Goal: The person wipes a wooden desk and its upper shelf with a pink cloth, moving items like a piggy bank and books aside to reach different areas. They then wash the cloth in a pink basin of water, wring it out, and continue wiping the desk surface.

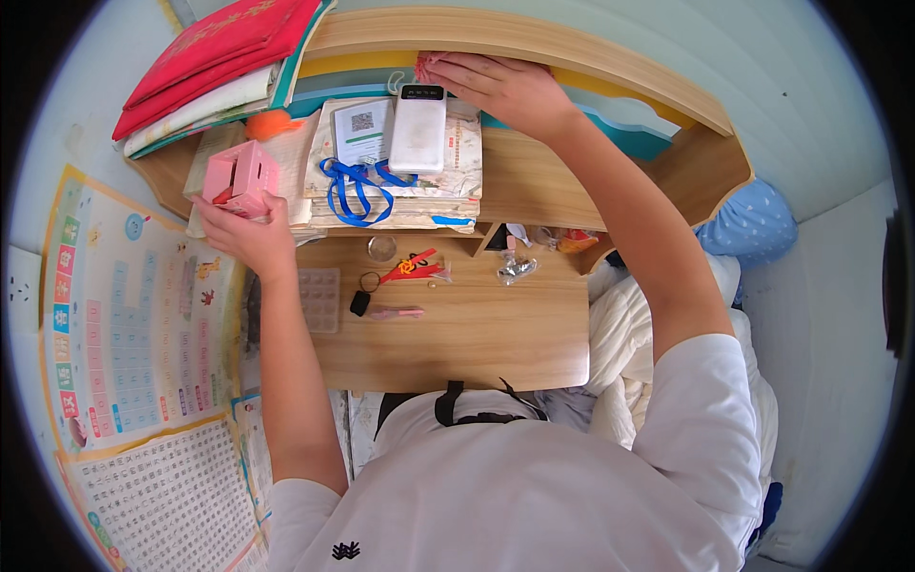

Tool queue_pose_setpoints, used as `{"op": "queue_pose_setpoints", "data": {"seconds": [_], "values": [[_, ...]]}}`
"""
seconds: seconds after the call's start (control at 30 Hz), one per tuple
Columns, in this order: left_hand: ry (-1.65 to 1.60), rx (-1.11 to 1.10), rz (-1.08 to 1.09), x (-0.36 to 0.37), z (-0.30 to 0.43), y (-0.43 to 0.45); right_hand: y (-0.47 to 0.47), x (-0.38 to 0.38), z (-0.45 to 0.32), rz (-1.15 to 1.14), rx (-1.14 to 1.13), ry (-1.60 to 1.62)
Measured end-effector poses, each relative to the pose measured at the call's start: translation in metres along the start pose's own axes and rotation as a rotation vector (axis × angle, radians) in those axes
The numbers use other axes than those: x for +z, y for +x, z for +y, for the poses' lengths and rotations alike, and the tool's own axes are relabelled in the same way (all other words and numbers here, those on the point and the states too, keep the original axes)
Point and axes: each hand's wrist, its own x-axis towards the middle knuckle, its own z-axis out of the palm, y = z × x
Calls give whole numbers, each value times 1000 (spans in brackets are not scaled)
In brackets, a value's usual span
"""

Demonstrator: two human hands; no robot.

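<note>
My left hand [250, 236] holds a small pink box [241, 177] at the left end of the desk's shelf, over some papers. My right hand [493, 82] lies flat on a pink cloth [427, 66], pressed against the yellow and teal back of the shelf, under the top board [529, 34]. Most of the cloth is hidden by the fingers. Between the hands, a white power bank [418, 136] and a card with a blue lanyard [357, 187] lie on a stack of books [465, 187]. An orange fluffy thing [271, 124] is behind the pink box.
Red folders [214, 53] and books lean at the upper left. On the desktop [457, 350] below are a clear compartment tray [319, 300], a red ribbon item [411, 270], a black fob [359, 303] and a small plastic bag [516, 269]. White bedding [622, 336] lies at the right.
</note>
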Motion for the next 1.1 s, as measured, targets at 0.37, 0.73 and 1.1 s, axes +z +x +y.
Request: {"op": "queue_pose_setpoints", "data": {"seconds": [0.37, 0.73, 1.1], "values": [[20, 26, 46, 3, -2, 0, -63, -31, 42, -33, 34, -120], [4, 68, 50, 1, -3, 2, 72, -1, -10, -205, -128, -244], [-22, 57, 72, 0, -3, 2, -26, -28, 41, -158, -225, -502]]}}
